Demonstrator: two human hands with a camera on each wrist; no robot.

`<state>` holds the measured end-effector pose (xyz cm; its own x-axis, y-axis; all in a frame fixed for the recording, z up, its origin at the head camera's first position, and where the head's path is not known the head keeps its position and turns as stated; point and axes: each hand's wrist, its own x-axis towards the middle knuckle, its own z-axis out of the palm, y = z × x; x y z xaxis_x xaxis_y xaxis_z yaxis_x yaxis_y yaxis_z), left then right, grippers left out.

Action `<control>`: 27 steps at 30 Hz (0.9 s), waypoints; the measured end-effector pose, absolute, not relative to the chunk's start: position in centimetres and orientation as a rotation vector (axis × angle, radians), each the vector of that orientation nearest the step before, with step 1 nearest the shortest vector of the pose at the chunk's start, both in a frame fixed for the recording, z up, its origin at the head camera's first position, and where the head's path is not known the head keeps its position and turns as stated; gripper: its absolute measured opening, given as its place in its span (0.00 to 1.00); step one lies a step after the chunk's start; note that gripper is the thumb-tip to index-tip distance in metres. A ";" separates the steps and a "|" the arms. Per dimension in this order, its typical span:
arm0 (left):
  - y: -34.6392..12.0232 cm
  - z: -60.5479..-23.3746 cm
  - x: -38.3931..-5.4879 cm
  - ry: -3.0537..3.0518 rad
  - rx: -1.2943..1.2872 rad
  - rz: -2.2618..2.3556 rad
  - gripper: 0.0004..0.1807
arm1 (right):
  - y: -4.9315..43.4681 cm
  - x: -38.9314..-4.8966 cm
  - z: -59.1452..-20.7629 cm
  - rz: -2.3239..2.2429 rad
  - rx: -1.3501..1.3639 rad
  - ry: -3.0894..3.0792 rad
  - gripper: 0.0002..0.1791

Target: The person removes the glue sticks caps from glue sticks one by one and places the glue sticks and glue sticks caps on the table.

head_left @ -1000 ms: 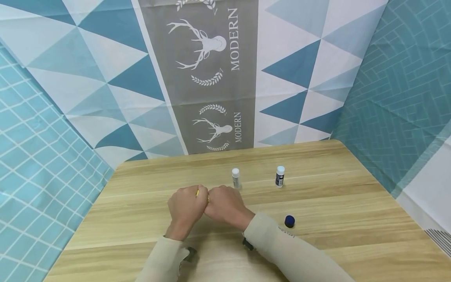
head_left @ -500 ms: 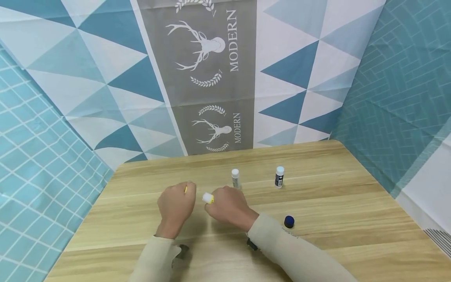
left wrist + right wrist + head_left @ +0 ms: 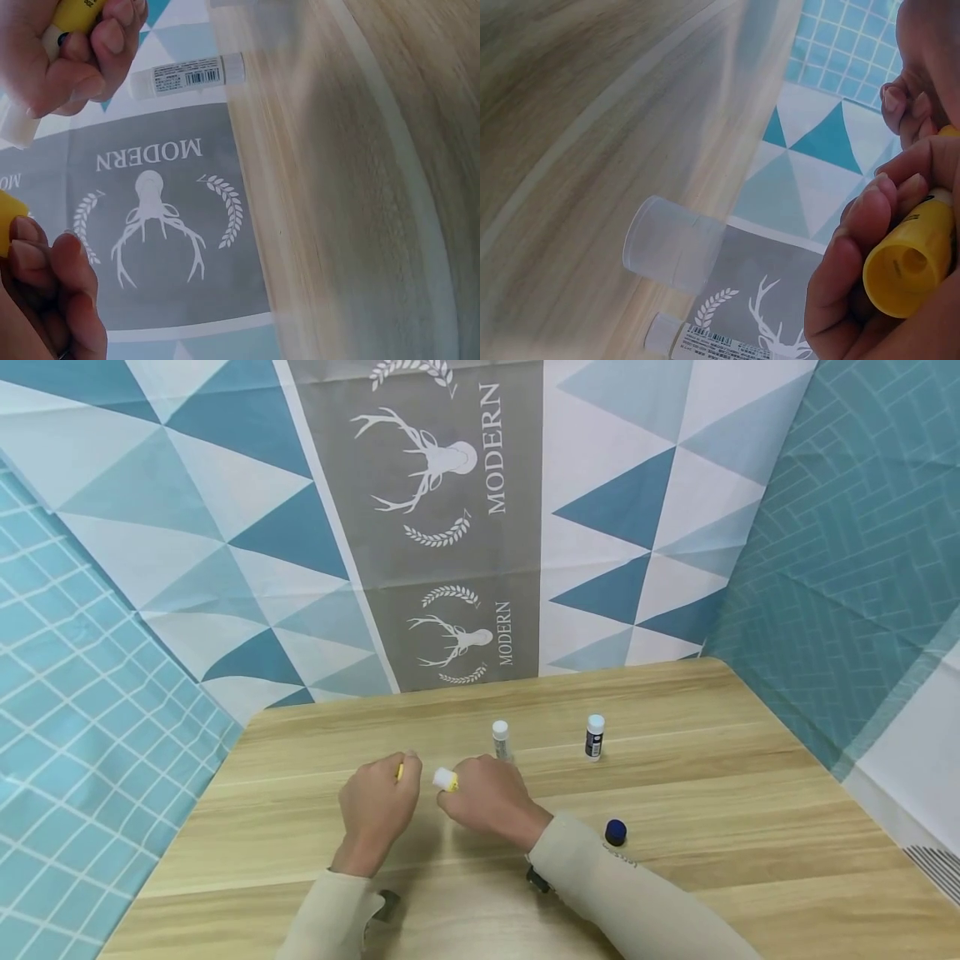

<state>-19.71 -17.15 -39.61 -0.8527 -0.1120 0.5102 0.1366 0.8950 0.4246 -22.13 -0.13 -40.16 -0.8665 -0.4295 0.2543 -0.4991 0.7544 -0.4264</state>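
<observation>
My right hand [image 3: 483, 797] grips a yellow glue stick [image 3: 911, 262]. Its white end [image 3: 445, 779] sticks out toward the left hand, and its hollow yellow base shows in the right wrist view. Curled fingers of my left hand [image 3: 378, 802] hold a yellow cap [image 3: 10, 217], mostly hidden in the fist. A small gap separates the cap from the glue stick's white end. Just beyond my right hand stands a white glue stick [image 3: 501, 739], its label and barcode visible in the left wrist view.
A navy glue stick [image 3: 594, 739] with a white top stands upright farther right. Nearer the right forearm lies a dark blue cap [image 3: 616, 832]. In the right wrist view, a translucent cap [image 3: 673, 244] sits on the wooden table [image 3: 750, 793]. Patterned sheets [image 3: 622, 485] hang behind.
A second ago both fists were together. My left hand has pulled away to the left with the yellow cap, baring the glue stick's white end, then shifted slightly back.
</observation>
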 end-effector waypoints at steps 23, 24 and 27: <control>-17.1 -39.9 -19.7 -2.521 -0.040 -0.662 0.24 | 0.0 -22.2 -40.2 0.854 0.723 -2.803 0.19; -17.1 -40.0 -19.7 -2.521 -0.041 -0.667 0.24 | 0.0 -22.2 -40.2 0.860 0.723 -2.802 0.19; -17.1 -40.1 -19.6 -2.506 -0.042 -0.688 0.23 | -0.1 -22.2 -40.2 0.857 0.723 -2.801 0.19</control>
<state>-19.63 -17.08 -40.08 -0.8557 -0.1081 0.5060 0.1654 0.8695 0.4654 -22.25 -0.05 -40.25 -0.8777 -0.4079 0.2514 -0.4788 0.7249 -0.4953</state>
